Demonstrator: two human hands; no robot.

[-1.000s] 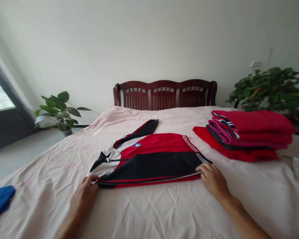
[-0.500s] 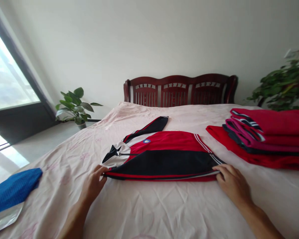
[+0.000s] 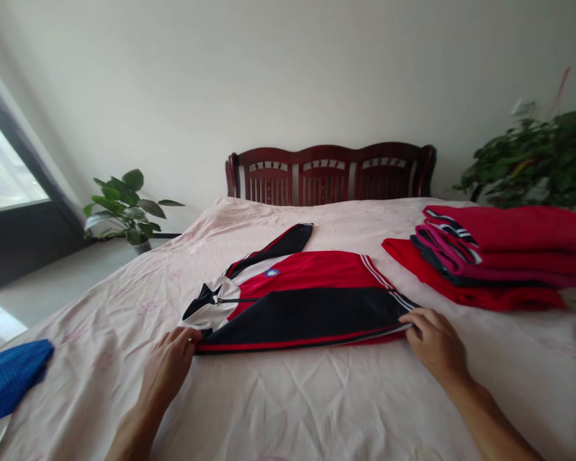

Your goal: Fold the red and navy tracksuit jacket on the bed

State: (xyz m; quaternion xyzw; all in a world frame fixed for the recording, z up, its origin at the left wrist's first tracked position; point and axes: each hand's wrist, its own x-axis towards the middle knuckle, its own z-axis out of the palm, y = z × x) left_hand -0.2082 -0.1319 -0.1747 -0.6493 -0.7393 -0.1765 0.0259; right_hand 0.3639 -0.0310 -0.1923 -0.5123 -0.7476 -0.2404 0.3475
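A red, black and white zip-up track jacket (image 3: 312, 272) lies front up on the bed, its collar toward the left. The near black sleeve is laid across the front, and the far sleeve stretches out beyond the body. At the shoulder end of the near edge, my left hand (image 3: 170, 358) has its fingers closed on the cloth. My right hand (image 3: 434, 339) pinches the cuff end of the near sleeve, close to the striped hem. Under both hands the fingertips are partly hidden.
Folded red, pink and dark clothes (image 3: 518, 246) are stacked on the right of the bed (image 3: 288, 410). Some blue cloth (image 3: 14, 378) lies at the left edge. Behind stand a wooden headboard (image 3: 329, 176) and potted plants (image 3: 125, 205) on either side.
The view has turned slightly right, so everything sits further left. Both hands keep hold of the jacket's near edge, and its black sleeve lies a little flatter.
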